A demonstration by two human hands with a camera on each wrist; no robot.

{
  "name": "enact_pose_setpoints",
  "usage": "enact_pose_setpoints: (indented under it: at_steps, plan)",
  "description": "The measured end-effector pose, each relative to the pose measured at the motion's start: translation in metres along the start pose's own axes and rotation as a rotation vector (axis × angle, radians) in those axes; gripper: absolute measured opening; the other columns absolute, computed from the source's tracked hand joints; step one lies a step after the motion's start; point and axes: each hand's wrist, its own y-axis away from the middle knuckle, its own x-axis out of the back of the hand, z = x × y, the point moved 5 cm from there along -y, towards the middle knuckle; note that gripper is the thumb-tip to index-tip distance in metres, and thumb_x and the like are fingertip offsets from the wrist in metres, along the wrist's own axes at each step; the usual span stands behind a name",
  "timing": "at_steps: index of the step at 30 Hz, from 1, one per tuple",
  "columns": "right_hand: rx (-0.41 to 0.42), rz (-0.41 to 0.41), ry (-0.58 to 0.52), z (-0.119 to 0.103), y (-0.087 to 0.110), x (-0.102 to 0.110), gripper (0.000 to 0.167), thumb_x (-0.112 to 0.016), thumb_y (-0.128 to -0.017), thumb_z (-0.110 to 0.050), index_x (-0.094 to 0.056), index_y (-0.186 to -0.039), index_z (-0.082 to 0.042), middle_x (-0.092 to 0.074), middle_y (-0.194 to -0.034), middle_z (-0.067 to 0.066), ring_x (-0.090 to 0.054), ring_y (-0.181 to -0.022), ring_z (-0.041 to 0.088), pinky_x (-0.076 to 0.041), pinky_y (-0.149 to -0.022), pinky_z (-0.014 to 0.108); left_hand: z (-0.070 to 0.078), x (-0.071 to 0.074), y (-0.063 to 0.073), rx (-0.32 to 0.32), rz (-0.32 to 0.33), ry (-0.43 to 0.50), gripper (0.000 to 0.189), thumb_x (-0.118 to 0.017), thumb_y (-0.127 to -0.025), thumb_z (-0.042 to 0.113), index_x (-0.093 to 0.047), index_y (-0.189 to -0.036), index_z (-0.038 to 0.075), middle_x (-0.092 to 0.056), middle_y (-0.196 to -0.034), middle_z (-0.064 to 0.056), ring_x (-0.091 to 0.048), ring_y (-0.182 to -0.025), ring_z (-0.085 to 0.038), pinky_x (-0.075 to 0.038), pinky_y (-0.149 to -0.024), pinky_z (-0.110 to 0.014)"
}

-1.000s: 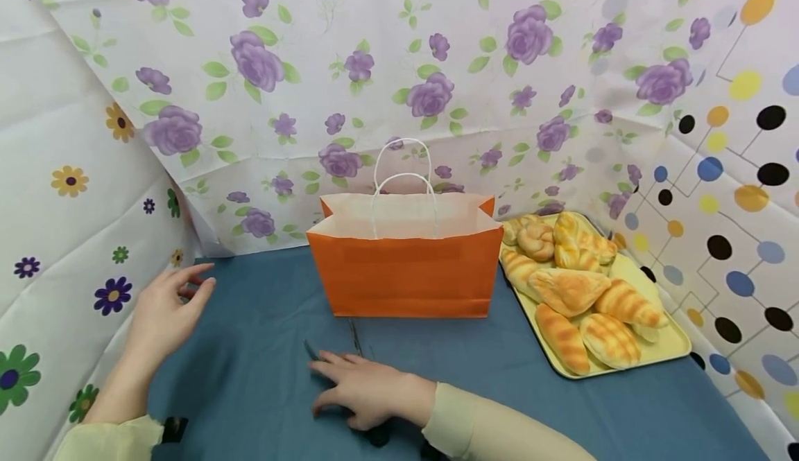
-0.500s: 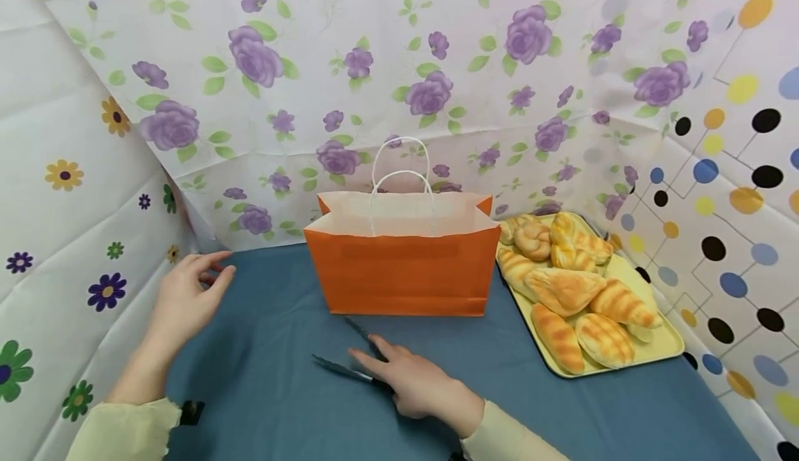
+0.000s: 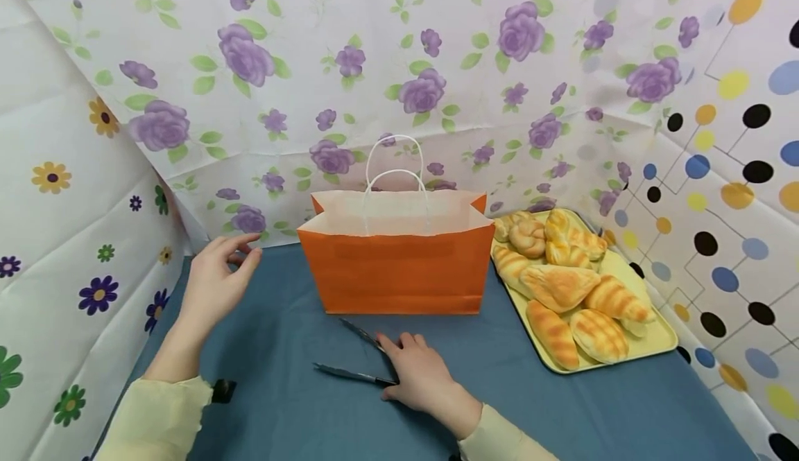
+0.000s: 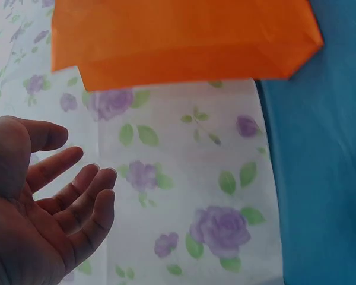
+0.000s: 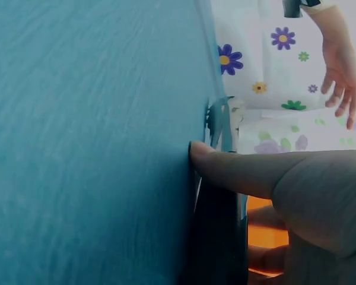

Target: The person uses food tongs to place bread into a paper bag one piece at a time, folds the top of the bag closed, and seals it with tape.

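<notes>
My right hand (image 3: 421, 374) grips a pair of black tongs (image 3: 352, 373) low over the blue tablecloth, thumb on one arm and fingers on the other. The tongs' two tips are spread apart and point toward the left front of an orange paper bag (image 3: 399, 274). In the right wrist view the thumb (image 5: 231, 169) presses along the dark handle. My left hand (image 3: 215, 281) hovers left of the bag with nothing in it; its fingers (image 4: 86, 214) are loosely bent. The bag stands upright, its mouth open and its white handles raised.
Right of the bag lies a yellow tray (image 3: 662, 342) piled with several breads (image 3: 558, 286). A flowered sheet (image 3: 275, 66) hangs behind the table, with patterned sheets along both sides.
My right hand has shifted from over the tongs to their handle end and now holds them, tips exposed. My left hand has moved right and slightly up, closer to the bag.
</notes>
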Motion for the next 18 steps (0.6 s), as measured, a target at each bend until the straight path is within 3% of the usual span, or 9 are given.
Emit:
enact_pose_setpoints:
  at_steps: [8, 18]
  plan:
    - [-0.083, -0.044, -0.077, 0.016, 0.002, 0.001, 0.070, -0.093, -0.082, -0.047, -0.067, -0.135, -0.008, -0.063, -0.112, 0.008, -0.062, -0.099, 0.026, -0.058, -0.078, 0.042, 0.029, -0.011, -0.019, -0.016, 0.024, 0.069, 0.035, -0.063, -0.109, 0.025, -0.073, -0.138, 0.008, -0.068, -0.110, -0.012, -0.068, -0.090, -0.029, -0.050, -0.070, -0.031]
    - [-0.043, -0.080, -0.171, 0.041, 0.009, 0.010, 0.065, -0.090, -0.086, -0.044, -0.068, -0.135, -0.008, -0.063, -0.114, 0.007, -0.064, -0.095, 0.022, -0.057, -0.081, 0.043, 0.042, -0.022, -0.027, -0.053, 0.039, 0.116, 0.032, -0.064, -0.108, 0.022, -0.074, -0.135, 0.007, -0.068, -0.107, -0.013, -0.068, -0.085, -0.028, -0.050, -0.069, -0.029]
